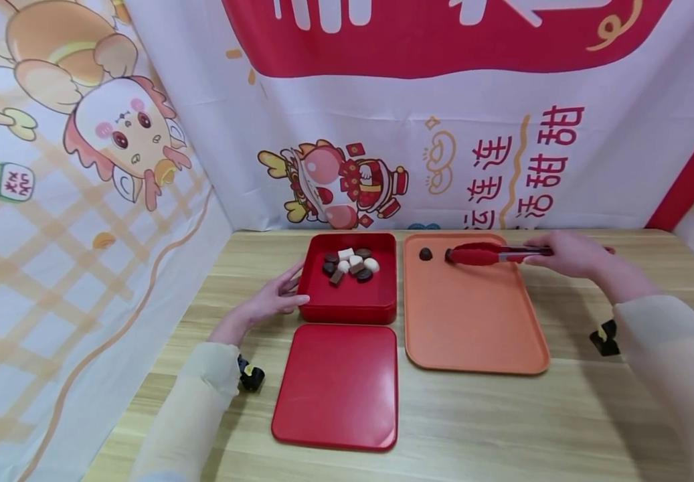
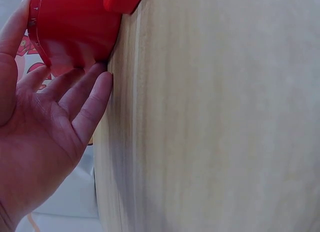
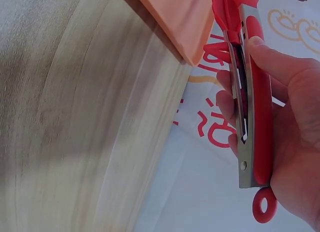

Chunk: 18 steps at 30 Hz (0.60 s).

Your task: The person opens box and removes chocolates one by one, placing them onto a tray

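My right hand (image 1: 571, 254) grips a pair of red and metal tongs (image 3: 254, 112) by the handles, thumb along one arm. In the head view the red tips are at a dark chocolate (image 1: 449, 256) on the orange tray (image 1: 470, 314). A second dark chocolate (image 1: 425, 254) sits just left of it. My left hand (image 1: 271, 298) is at the left side of a red square box (image 1: 347, 314), its fingers extended along the wall and the thumb near the front corner. Inside the box lie several dark, brown and white chocolates (image 1: 355, 264).
A flat red lid (image 1: 337, 388) lies in front of the box, on the wooden table (image 1: 467, 428). Printed cloth (image 1: 334, 114) hangs behind the table and along its left side. Black devices (image 1: 605, 338) show beside both wrists.
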{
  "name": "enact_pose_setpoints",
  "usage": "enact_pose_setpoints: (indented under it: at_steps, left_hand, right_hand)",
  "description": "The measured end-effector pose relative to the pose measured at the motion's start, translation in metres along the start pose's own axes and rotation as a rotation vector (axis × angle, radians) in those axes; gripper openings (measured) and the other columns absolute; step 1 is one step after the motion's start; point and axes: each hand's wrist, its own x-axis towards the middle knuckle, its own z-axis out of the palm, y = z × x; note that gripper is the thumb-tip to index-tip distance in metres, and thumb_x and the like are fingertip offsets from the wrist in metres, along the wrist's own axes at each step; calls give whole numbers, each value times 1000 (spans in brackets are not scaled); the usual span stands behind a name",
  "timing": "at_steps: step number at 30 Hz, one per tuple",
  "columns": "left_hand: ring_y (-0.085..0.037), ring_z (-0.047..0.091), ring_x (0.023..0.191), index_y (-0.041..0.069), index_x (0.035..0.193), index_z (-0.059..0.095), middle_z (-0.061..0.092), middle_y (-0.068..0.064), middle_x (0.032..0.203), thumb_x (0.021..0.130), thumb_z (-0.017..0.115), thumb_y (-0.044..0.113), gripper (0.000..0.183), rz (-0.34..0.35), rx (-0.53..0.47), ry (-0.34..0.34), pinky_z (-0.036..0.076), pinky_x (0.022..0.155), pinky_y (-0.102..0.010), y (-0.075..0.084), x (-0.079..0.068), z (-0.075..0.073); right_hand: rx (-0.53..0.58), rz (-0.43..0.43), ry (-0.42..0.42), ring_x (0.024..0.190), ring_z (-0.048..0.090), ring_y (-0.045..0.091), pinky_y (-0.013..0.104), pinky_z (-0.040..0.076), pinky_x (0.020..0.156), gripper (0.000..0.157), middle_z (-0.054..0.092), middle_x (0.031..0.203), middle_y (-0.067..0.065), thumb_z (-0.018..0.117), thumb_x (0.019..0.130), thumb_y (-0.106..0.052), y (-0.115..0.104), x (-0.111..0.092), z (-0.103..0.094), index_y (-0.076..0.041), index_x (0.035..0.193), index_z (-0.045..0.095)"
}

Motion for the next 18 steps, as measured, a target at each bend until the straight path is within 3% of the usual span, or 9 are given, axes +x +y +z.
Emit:
enact_pose_setpoints:
  at_steps: [7, 13, 18]
  left_hand:
    - [-36, 31, 135, 27, 158, 11, 16, -14, 160, 96, 63, 17, 81, 2, -5, -14, 48, 86, -41, 0, 0, 0]
    - [-35, 33, 134, 27, 158, 12, 16, -14, 160, 96, 63, 18, 80, 0, -9, -14, 48, 86, -41, 1, 0, 1]
    - [-33, 40, 124, 27, 158, 12, 17, -14, 160, 95, 65, 19, 82, 9, -17, -13, 47, 78, -37, 1, -1, 1]
  right_hand:
    - [99, -17, -28, 66, 49, 19, 35, 38, 61, 31, 58, 74, 5, 63, 96, -26, 1, -2, 4, 2, 109, 70]
    - [149, 35, -76, 72, 54, 23, 36, 42, 63, 38, 62, 82, 10, 58, 99, -28, 4, -3, 6, 4, 116, 66]
    - [142, 25, -71, 68, 49, 20, 35, 40, 62, 37, 57, 72, 5, 59, 99, -27, 4, -3, 7, 5, 115, 66]
